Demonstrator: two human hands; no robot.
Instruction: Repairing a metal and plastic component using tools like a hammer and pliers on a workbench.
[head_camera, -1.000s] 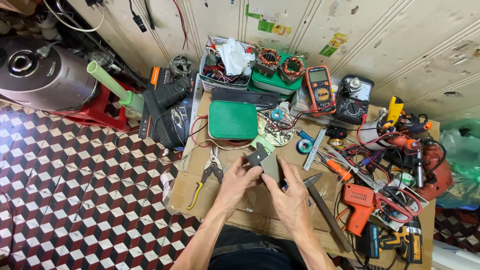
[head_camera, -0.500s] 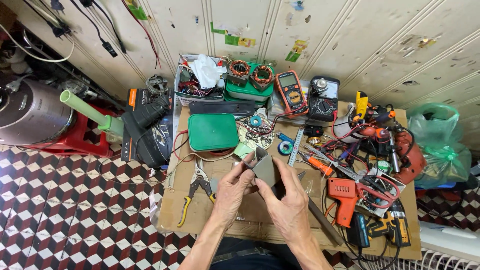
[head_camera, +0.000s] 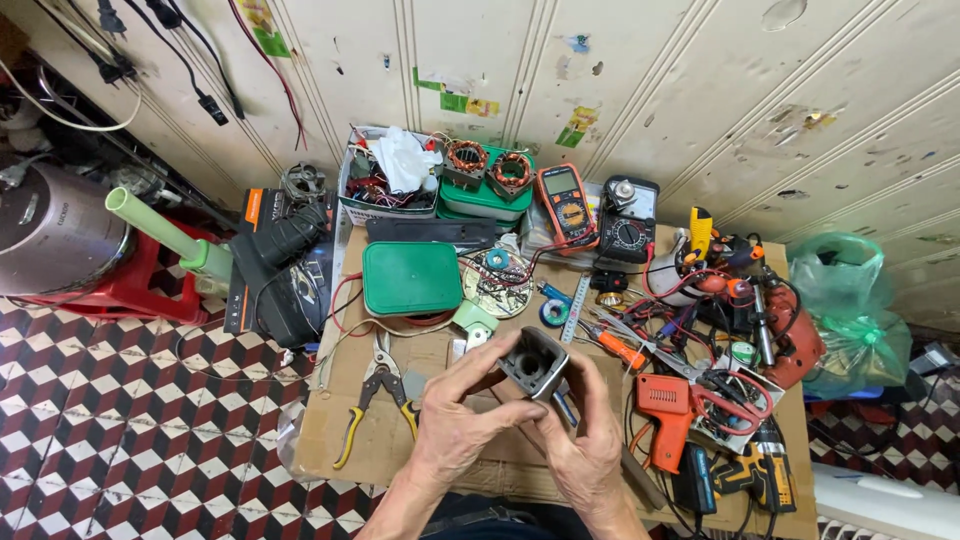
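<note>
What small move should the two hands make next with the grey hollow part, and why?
Probably tilt the grey hollow metal housing slightly more toward the camera. Left hand and right hand both grip it above the cardboard-covered table, and its dark opening faces up and away, so the inside stays hidden.

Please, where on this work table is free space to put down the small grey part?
Bare cardboard lies left of the yellow-handled pliers, below the green box. The right side, around the orange glue gun and red scissors, is crowded.
</note>
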